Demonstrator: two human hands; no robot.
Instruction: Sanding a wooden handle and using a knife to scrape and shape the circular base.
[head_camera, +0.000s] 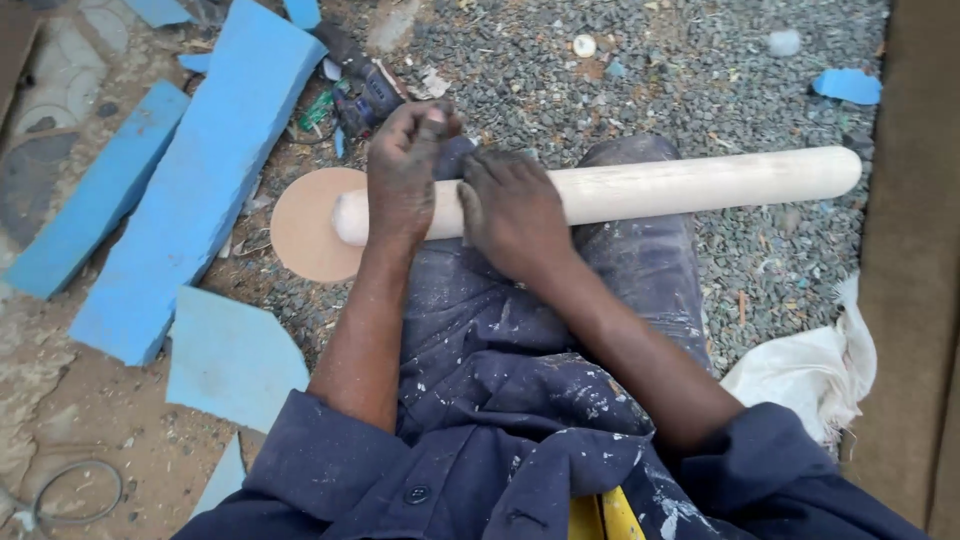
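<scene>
A long pale wooden cylinder (690, 182) lies across my lap, from left of my knee to the right. My left hand (402, 175) is wrapped over it near its left end. Beside it, my right hand (512, 210) presses on the cylinder with fingers curled over the wood. Both hands are dusty. A flat round wooden disc (300, 225) lies on the ground just behind the cylinder's left end.
Several blue foam slabs and offcuts (205, 170) lie to the left on gravel and dirt. A dark power tool (360, 90) rests beyond the disc. White cloth (815, 370) sits at right beside a brown board (915, 260). A wire loop (75, 490) lies bottom left.
</scene>
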